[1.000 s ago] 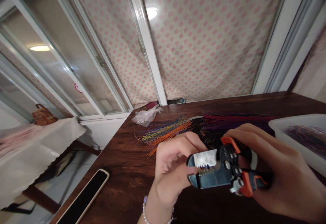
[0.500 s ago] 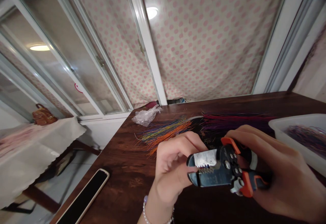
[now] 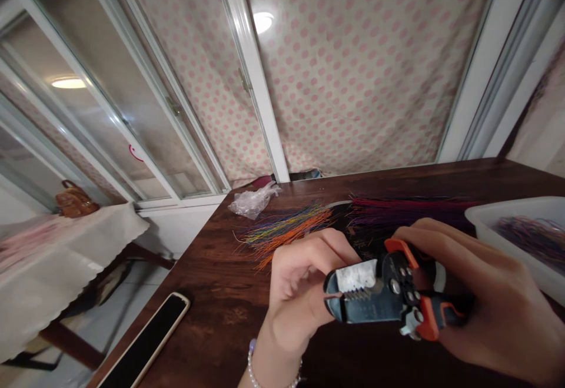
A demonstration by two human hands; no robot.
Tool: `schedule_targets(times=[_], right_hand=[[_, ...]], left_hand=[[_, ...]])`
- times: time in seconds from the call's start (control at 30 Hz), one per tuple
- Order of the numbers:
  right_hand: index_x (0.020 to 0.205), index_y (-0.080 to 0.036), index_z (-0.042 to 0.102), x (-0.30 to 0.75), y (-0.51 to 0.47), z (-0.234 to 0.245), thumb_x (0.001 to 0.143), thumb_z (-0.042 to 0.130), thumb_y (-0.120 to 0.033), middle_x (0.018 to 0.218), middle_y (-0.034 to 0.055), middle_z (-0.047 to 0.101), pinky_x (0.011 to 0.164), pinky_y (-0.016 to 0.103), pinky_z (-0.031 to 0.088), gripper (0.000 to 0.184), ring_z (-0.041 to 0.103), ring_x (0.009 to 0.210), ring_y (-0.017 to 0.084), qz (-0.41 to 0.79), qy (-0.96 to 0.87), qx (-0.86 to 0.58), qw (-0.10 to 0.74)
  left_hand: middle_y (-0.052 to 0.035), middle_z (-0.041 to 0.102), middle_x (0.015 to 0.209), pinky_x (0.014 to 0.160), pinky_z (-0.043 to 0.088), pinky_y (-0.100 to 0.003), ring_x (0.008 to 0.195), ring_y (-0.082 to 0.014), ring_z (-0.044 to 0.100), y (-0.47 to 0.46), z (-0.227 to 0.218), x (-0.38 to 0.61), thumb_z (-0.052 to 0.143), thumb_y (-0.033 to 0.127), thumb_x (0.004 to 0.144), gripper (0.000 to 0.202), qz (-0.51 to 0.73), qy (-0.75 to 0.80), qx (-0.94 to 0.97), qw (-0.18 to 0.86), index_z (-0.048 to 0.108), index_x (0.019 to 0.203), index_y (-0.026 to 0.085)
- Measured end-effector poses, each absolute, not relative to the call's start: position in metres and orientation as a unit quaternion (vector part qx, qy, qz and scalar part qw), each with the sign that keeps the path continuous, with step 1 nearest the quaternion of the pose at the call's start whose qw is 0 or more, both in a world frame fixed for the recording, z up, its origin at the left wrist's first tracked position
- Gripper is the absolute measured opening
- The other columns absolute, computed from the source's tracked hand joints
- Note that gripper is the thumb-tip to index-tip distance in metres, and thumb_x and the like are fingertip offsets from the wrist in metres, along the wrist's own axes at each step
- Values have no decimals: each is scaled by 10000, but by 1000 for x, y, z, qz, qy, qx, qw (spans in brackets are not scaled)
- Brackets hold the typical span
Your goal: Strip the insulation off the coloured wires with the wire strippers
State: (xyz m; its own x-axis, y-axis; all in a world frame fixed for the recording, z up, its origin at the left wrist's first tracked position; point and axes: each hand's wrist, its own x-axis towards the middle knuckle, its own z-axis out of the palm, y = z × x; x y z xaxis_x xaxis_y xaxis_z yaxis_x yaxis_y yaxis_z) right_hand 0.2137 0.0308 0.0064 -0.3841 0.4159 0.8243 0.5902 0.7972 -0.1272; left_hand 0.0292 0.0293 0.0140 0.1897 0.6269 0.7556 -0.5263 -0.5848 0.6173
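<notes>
My right hand (image 3: 498, 305) is wrapped round the orange-and-black handles of a pair of wire strippers (image 3: 366, 294). Their toothed jaws are closed and point left, right beside the fingers of my left hand (image 3: 304, 288). That hand is closed in a pinch behind the jaw tips; what it holds, if anything, is hidden. Beyond it lies a spread bundle of orange, yellow and blue wires (image 3: 286, 229). Red and purple wires (image 3: 410, 208) lie behind my right hand.
A white plastic bin (image 3: 481, 214) with wires in it stands at the right. On the dark wooden table (image 3: 212, 299) are a phone (image 3: 145, 341) and a crumpled clear plastic bag (image 3: 253, 199). A cloth-covered table (image 3: 88, 246) with a brown bag (image 3: 75, 199) stands left.
The jaws of the wire strippers have closed, as my right hand squeezed the handles. My left hand has stayed in place.
</notes>
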Motion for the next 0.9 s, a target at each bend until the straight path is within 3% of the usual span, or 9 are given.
schedule_targets(times=[0.17, 0.9], right_hand=[[1136, -240, 477, 213, 31, 8, 688, 478, -113, 831, 50, 639, 535, 305, 548, 465, 642, 684, 207, -79, -826, -309, 465], [1128, -219, 473, 215, 31, 4, 700, 454, -91, 841, 47, 625, 537, 267, 505, 447, 640, 676, 179, -84, -834, -303, 454]], left_hand=[[14, 438, 642, 514, 312, -256, 591, -115, 421, 30, 13, 30, 649, 338, 851, 306, 638, 39, 617, 459, 454, 665, 193], [17, 412, 657, 528, 292, -267, 607, -114, 407, 30, 13, 31, 647, 337, 860, 295, 632, 19, 616, 470, 461, 683, 191]])
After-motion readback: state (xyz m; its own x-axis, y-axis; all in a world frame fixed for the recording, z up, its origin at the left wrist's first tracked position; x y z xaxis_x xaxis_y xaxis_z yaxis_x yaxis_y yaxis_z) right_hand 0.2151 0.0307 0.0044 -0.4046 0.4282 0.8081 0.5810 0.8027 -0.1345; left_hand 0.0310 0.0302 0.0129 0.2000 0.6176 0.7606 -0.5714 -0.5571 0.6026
